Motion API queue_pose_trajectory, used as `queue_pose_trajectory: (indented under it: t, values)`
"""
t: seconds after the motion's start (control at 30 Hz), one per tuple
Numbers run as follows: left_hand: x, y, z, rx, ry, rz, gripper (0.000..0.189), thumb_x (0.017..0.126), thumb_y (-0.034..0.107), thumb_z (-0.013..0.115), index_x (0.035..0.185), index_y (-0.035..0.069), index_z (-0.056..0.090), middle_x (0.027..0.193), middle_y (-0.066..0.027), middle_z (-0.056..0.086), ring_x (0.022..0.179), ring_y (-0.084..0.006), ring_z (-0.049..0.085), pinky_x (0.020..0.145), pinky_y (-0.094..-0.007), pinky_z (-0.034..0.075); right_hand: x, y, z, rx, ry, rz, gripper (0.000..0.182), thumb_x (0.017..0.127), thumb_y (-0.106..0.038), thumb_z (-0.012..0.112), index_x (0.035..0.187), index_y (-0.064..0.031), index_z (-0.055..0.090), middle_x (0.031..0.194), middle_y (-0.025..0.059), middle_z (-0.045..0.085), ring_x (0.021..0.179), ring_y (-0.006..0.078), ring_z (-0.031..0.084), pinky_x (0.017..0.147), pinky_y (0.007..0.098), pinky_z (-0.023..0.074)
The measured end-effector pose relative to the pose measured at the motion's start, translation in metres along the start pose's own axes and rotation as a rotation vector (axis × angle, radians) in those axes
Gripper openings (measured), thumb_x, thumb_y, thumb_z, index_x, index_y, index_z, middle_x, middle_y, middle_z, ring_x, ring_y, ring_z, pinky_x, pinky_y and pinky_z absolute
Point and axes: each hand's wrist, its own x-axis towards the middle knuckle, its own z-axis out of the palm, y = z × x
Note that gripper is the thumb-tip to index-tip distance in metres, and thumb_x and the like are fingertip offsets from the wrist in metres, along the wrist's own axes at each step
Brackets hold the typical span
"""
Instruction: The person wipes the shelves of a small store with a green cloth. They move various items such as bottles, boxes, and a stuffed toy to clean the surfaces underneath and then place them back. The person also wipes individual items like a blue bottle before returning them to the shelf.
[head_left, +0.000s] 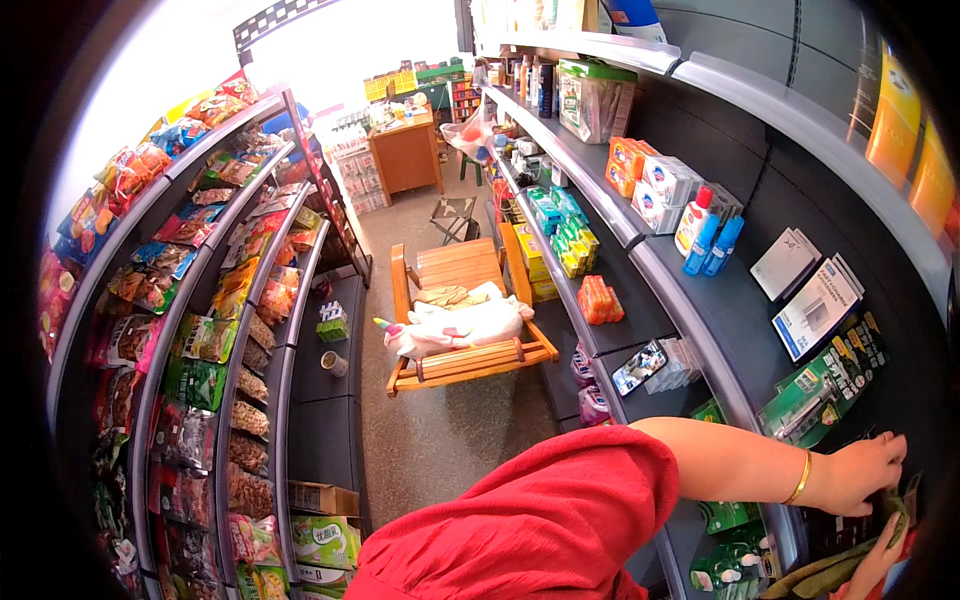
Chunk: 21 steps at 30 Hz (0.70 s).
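Note:
My left arm, in a red sleeve, stretches across to the shelf on the right. My left hand (855, 472), with a gold bangle at its wrist, is over the shelf beside green carded packs (821, 390); whether its fingers hold anything is unclear. Low at the right rim, my right hand (879, 559) grips an olive-green cloth (825, 574), which reaches up to the left hand's fingers. Dark packages beneath the hands are partly hidden. Farther along the same shelf are a white charger box (816, 309) and two blue bottles (712, 246).
A wooden armchair (457, 262) with a white unicorn plush (469, 330) stands in the aisle. Snack bags (199, 382) fill the left shelves. A smartphone (640, 367) leans on the lower right shelf. Soap boxes (664, 187) stand above it. A wooden desk (407, 154) is at the back.

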Motion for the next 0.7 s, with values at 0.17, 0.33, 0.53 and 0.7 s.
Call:
queue_pose_trajectory:
  t: [0.17, 0.33, 0.53, 0.7]
  values:
    - [-0.015, 0.003, 0.016, 0.183, 0.102, 0.256, 0.027, 0.063, 0.031, 0.073, 0.079, 0.010, 0.066, 0.096, -0.0069, 0.055, 0.104, -0.0277, 0.046, 0.083, -0.0389, 0.041, 0.006, 0.071, -0.008, 0.137, -0.055, 0.096, 0.036, 0.095, -0.021, 0.052, 0.118, 0.0070, 0.054, 0.119, 0.0204, 0.055, 0.109, 0.0280, 0.051, 0.096, 0.0360, 0.0389]
    - [-0.012, 0.012, -0.027, 0.160, 0.188, 0.187, 0.010, 0.059, 0.020, 0.061, 0.057, 0.011, 0.056, 0.069, -0.0052, 0.056, 0.070, -0.0245, 0.057, 0.062, -0.0380, 0.048, 0.001, -0.015, 0.009, -0.204, -0.275, -0.384, 0.030, 0.084, -0.016, 0.061, 0.108, 0.0014, 0.061, 0.117, 0.0171, 0.056, 0.110, 0.0336, 0.050, 0.097, 0.0417, 0.0363]
    - [0.004, 0.006, -0.011, 0.090, -0.014, 0.104, 0.014, 0.069, 0.013, 0.073, 0.080, 0.007, 0.066, 0.087, -0.0043, 0.067, 0.084, -0.0233, 0.062, 0.074, -0.0367, 0.048, -0.011, 0.037, -0.002, -0.036, 0.018, -0.328, 0.028, 0.081, -0.020, 0.067, 0.094, 0.0043, 0.063, 0.098, 0.0177, 0.061, 0.092, 0.0337, 0.057, 0.084, 0.0388, 0.0449]
    - [0.007, 0.016, -0.007, 0.068, -0.022, 0.077, 0.015, 0.070, 0.011, 0.074, 0.080, 0.004, 0.066, 0.091, -0.0046, 0.066, 0.088, -0.0243, 0.059, 0.077, -0.0367, 0.046, -0.024, 0.051, -0.035, 0.196, 0.257, 0.145, 0.027, 0.089, -0.023, 0.058, 0.094, 0.0037, 0.061, 0.089, 0.0164, 0.062, 0.081, 0.0313, 0.060, 0.074, 0.0337, 0.0462]
